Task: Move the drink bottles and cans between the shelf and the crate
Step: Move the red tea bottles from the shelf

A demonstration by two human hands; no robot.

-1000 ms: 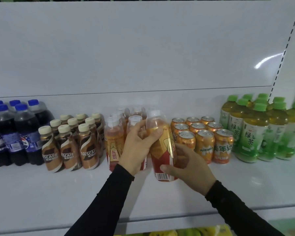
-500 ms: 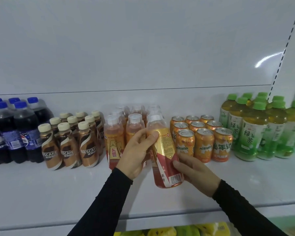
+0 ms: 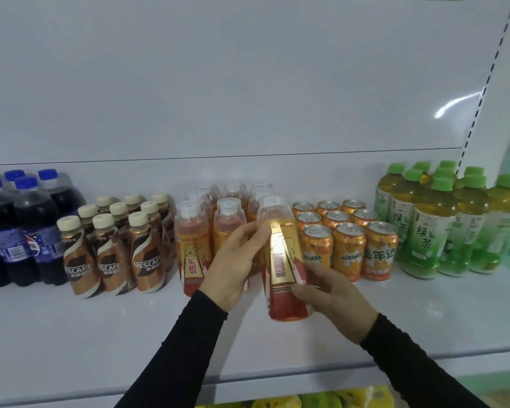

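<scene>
Fingers of both the left hand [image 3: 236, 260] and right hand [image 3: 333, 293] clasp 1 gold-labelled bottle [image 3: 283, 260] above the shelf [image 3: 100, 334].

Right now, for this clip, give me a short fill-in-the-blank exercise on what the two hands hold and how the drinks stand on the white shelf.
1. Both the left hand and the right hand hold one gold-and-red labelled plastic bottle with a ____ cap.
2. The orange Mirinda cans stand in three rows of ____.
3. The dark cola bottles have ____ caps.
4. The green tea bottles stand at the ____ end of the white shelf.

Missing words: clear; three; blue; right
</scene>
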